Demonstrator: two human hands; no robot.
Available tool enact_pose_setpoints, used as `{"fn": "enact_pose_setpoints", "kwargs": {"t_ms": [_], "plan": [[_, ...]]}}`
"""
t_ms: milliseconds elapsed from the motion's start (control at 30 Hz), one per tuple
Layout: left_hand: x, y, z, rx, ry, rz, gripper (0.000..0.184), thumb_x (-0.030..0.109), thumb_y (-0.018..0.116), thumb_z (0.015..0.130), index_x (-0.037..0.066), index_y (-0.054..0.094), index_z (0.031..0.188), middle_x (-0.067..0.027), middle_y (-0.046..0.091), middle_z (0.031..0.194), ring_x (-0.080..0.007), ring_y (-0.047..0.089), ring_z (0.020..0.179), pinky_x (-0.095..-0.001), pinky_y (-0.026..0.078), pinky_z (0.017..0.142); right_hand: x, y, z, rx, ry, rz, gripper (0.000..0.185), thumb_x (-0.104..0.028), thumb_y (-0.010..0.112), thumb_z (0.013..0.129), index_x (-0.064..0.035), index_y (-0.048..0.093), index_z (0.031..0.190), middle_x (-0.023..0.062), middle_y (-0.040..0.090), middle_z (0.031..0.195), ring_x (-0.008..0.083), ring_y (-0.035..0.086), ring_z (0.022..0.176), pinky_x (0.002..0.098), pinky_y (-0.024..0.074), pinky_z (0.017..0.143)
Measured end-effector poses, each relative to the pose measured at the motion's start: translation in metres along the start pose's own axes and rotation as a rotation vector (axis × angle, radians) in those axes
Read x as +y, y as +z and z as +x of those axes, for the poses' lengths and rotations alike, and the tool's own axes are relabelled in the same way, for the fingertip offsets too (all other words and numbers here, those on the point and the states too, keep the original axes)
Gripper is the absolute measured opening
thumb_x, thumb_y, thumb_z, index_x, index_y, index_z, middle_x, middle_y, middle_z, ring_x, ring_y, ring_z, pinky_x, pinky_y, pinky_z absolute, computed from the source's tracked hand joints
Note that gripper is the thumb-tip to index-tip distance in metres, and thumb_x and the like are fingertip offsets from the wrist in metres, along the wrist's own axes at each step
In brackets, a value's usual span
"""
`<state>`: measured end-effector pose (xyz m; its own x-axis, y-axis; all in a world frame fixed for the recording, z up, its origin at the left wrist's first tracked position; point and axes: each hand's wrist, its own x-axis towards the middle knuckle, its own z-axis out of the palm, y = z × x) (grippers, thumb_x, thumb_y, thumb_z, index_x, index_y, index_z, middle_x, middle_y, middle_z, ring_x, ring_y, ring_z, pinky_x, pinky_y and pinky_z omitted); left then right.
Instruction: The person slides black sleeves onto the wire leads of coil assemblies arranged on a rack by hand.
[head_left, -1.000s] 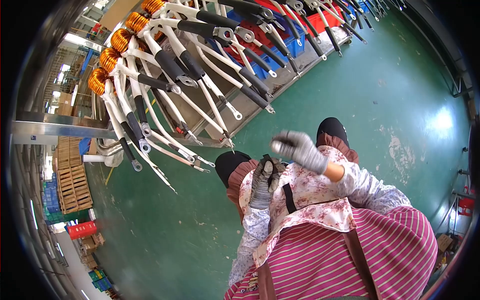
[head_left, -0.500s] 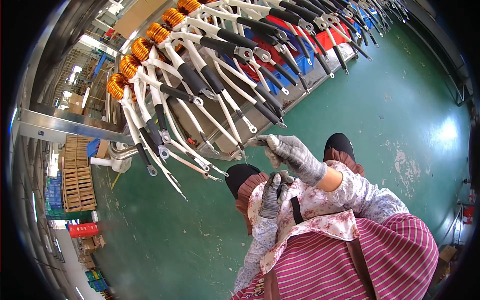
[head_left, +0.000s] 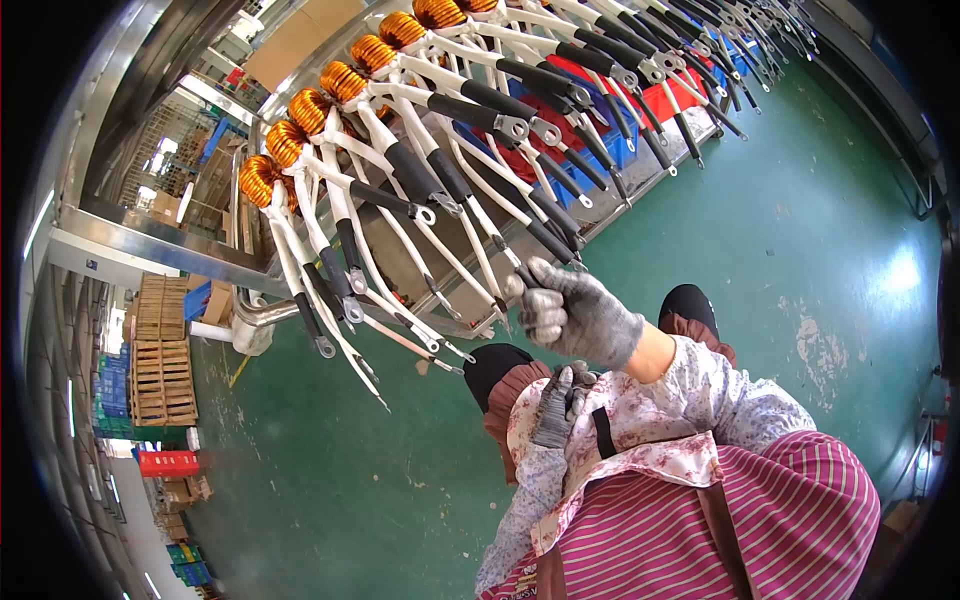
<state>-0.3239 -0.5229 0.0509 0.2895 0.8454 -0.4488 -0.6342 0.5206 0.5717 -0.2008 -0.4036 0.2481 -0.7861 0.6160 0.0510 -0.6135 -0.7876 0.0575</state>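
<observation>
My right hand [head_left: 585,312], in a grey-white glove, is closed around the lower end of a white cable [head_left: 484,215] with a black sleeve [head_left: 521,272] on it. The cable's tip is hidden by the fingers. Close to my apron, my left hand [head_left: 560,403], also gloved, has its fingers curled; what lies in them, if anything, I cannot make out. Above hang several copper-wound ring coils [head_left: 343,81] in a row. From them come white cables with black sleeves and metal ring lugs [head_left: 424,215], some ending in thin tips.
A metal frame [head_left: 165,240] runs along the left. Behind the cables stand blue bins [head_left: 620,150] and a red bin [head_left: 668,100] on a rack. Wooden pallets [head_left: 160,350] are stacked at far left on the green floor [head_left: 330,480]. My shoes are below the cables.
My right hand has closed round a cable end whose ring lug showed before. The coils and cables appear shifted right and down in view. My left hand stays curled near my body.
</observation>
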Motion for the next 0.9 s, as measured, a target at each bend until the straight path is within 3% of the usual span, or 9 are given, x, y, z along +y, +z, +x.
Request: {"fn": "enact_pose_setpoints", "kwargs": {"t_ms": [133, 233, 267, 333, 433, 533, 567, 667, 900], "plan": [[-0.004, -0.006, 0.003, -0.001, -0.018, -0.005, 0.025, 0.026, 0.044, 0.093, 0.004, 0.053, 0.1, -0.0114, 0.063, 0.083, -0.0074, 0.043, 0.041, -0.016, 0.032, 0.034, -0.019, -0.003, 0.031, -0.11, -0.016, 0.034, 0.028, -0.026, 0.047, 0.091, -0.0001, 0.052, 0.1, -0.006, 0.031, 0.058, 0.005, 0.029, 0.05, 0.0183, 0.0283, 0.049], [0.0, 0.0, -0.001, 0.025, -0.006, -0.002, 0.026, 0.026, 0.045, 0.093, 0.003, 0.053, 0.103, -0.011, 0.063, 0.081, -0.0078, 0.044, 0.04, -0.0165, 0.032, 0.032, -0.009, 0.003, 0.027, 0.497, -0.485, -1.13, 0.025, -0.022, 0.046, 0.092, -0.0001, 0.053, 0.101, -0.0032, 0.045, 0.064, 0.0081, 0.041, 0.053, 0.0225, 0.0373, 0.05], [0.002, 0.0, -0.001, 0.01, 0.0, 0.005, 0.027, 0.025, 0.044, 0.093, 0.002, 0.053, 0.104, -0.011, 0.063, 0.081, -0.0079, 0.044, 0.04, -0.0167, 0.031, 0.032, -0.003, 0.002, 0.029, 0.441, -1.062, -1.703, 0.025, -0.022, 0.048, 0.091, 0.0004, 0.053, 0.102, -0.0006, 0.053, 0.07, 0.0136, 0.05, 0.058, 0.0281, 0.0439, 0.055], [0.002, -0.002, -0.001, -0.019, 0.003, 0.012, 0.028, 0.025, 0.044, 0.093, 0.002, 0.052, 0.107, -0.0109, 0.063, 0.081, -0.008, 0.045, 0.04, -0.0173, 0.031, 0.031, 0.0, 0.001, 0.023, 0.556, -1.284, -1.961, 0.027, -0.023, 0.047, 0.091, 0.0009, 0.053, 0.102, -0.0014, 0.05, 0.068, 0.0129, 0.047, 0.056, 0.0282, 0.0417, 0.052], [0.0, -0.003, 0.003, -0.071, -0.022, -0.043, 0.029, 0.025, 0.043, 0.094, 0.002, 0.051, 0.109, -0.0106, 0.062, 0.081, -0.0081, 0.046, 0.041, -0.0166, 0.031, 0.03, -0.002, 0.0, 0.026, 0.486, -1.007, -1.612, 0.029, -0.024, 0.046, 0.092, 0.0015, 0.052, 0.102, -0.0026, 0.047, 0.064, 0.0119, 0.042, 0.052, 0.0283, 0.0385, 0.049], [0.001, -0.003, 0.003, -0.094, -0.036, -0.089, 0.03, 0.025, 0.042, 0.094, 0.002, 0.05, 0.111, -0.0104, 0.061, 0.084, -0.0084, 0.048, 0.045, -0.0163, 0.033, 0.033, -0.031, -0.008, 0.037, -0.226, -0.082, -0.215, 0.031, -0.026, 0.045, 0.092, 0.0022, 0.051, 0.103, -0.0038, 0.043, 0.06, 0.0108, 0.037, 0.048, 0.0285, 0.0352, 0.046], [0.001, -0.004, 0.002, -0.091, -0.039, -0.105, 0.03, 0.025, 0.042, 0.094, 0.002, 0.049, 0.112, -0.0104, 0.061, 0.085, -0.0085, 0.049, 0.048, -0.0163, 0.035, 0.035, -0.031, 0.001, 0.041, -0.213, 0.015, 0.005, 0.036, -0.032, 0.045, 0.092, 0.0028, 0.051, 0.102, -0.0052, 0.036, 0.057, 0.0082, 0.028, 0.046, 0.0251, 0.0282, 0.043], [0.002, -0.003, 0.001, -0.083, -0.04, -0.162, 0.032, 0.026, 0.041, 0.094, 0.003, 0.048, 0.115, -0.0102, 0.061, 0.09, -0.0089, 0.052, 0.055, -0.0161, 0.039, 0.04, -0.018, 0.032, 0.026, 0.189, -0.215, -0.261, 0.034, -0.031, 0.045, 0.092, 0.0014, 0.052, 0.097, -0.0045, 0.039, 0.059, 0.0086, 0.028, 0.045, 0.0238, 0.0281, 0.044], [0.013, 0.024, -0.013, -0.061, 0.031, 0.057, 0.034, 0.026, 0.04, 0.094, 0.004, 0.044, 0.12, -0.0106, 0.061, 0.092, -0.0084, 0.055, 0.057, -0.015, 0.041, 0.043, -0.017, 0.007, 0.024, 0.158, -0.358, -0.379, 0.018, -0.022, 0.048, 0.091, -0.0043, 0.052, 0.093, 0.0043, 0.055, 0.074, 0.0189, 0.058, 0.063, 0.0309, 0.0479, 0.054]]}}
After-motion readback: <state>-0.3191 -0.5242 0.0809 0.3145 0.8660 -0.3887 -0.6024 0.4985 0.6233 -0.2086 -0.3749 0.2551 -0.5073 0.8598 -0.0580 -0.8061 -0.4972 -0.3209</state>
